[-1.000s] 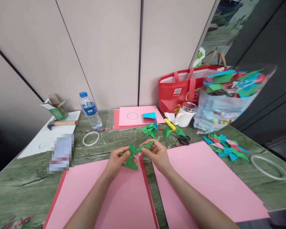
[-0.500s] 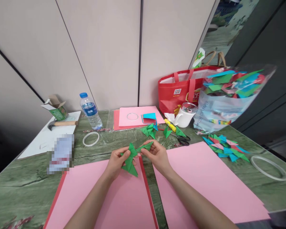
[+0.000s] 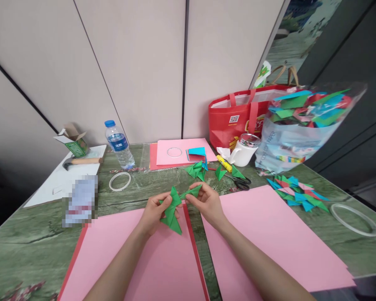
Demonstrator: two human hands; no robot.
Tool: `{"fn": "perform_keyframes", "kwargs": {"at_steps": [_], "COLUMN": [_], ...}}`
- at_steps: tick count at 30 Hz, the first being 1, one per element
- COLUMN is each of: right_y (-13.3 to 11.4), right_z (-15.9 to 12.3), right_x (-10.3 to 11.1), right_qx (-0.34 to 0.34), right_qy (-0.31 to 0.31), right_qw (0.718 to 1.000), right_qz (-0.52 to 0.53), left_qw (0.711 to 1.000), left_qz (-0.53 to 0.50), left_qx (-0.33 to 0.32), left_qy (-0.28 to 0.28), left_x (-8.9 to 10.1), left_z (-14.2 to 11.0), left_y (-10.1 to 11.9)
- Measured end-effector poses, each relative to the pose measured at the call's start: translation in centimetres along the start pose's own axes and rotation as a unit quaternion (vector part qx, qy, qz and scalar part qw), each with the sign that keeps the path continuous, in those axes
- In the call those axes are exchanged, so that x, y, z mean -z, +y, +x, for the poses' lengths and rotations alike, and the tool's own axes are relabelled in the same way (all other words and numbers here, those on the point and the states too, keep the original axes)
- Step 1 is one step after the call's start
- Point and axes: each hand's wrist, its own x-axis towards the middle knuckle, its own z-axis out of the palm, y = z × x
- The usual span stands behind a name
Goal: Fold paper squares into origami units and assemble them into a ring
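Nearest, on the green wood-look worktop (image 3: 21, 255): L pink stack (image 3: 113, 255), red border along its sides, and R pink stack (image 3: 272, 234), w/ a narrow strip of worktop between.

Above the stacks' far edges: L hand (image 3: 155, 213) clamped, thumb over fingers, on a folded green piece (image 3: 171, 211), one pt. up, one pt. down toward L pink stack. R hand (image 3: 208, 205) clamped, thumb & fingers, on a slim green piece (image 3: 193, 192), inner end at the first piece; cannot tell if joined. Hands near each other, not touching.

Mid-zone, L: blurred packet (image 3: 81, 200), white ring (image 3: 120, 190). R: lg. white ring (image 3: 374, 231), pile of folded pcs. (image 3: 299, 194) in green, blue, red & pink.

Beyond hands: scissors (image 3: 242, 183), black handles R; loose green pcs. (image 3: 196, 169) near; yellow tube (image 3: 224, 163) beside white mug (image 3: 246, 152).

Far L: hammer (image 3: 86, 161) on white sheet (image 3: 47, 192), open carton (image 3: 77, 147) just behind; bottle (image 3: 120, 150) upright, blue cap.

Far R: clear bag (image 3: 278, 144) of folded paper, in front of red tote (image 3: 225, 119). Rear: pale wall panels (image 3: 138, 62).
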Motion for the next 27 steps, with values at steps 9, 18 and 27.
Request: {"fn": "perform_keyframes", "kwargs": {"at_steps": [9,18,27], "right_y": [-0.2,0.1,-0.1], "right_z": [0.2,0.3,0.7], "right_x": [0.5,0.7,1.2], "right_qx": [0.022,0.115,0.12], "right_qy": [-0.019,-0.041,-0.077], "right_qw": [0.998,0.97,0.965], "right_qz": [-0.06,-0.21,-0.22], "left_qw": [1.0,0.998,1.0], "left_qz": [0.003,0.057,0.001], "left_qx": [-0.002,-0.023,0.014], "left_qy": [0.005,-0.004,-0.019], "left_x": [0.1,0.1,0.0], "left_z": [0.1,0.0,0.1], "left_y": [-0.5,-0.7,-0.6]}}
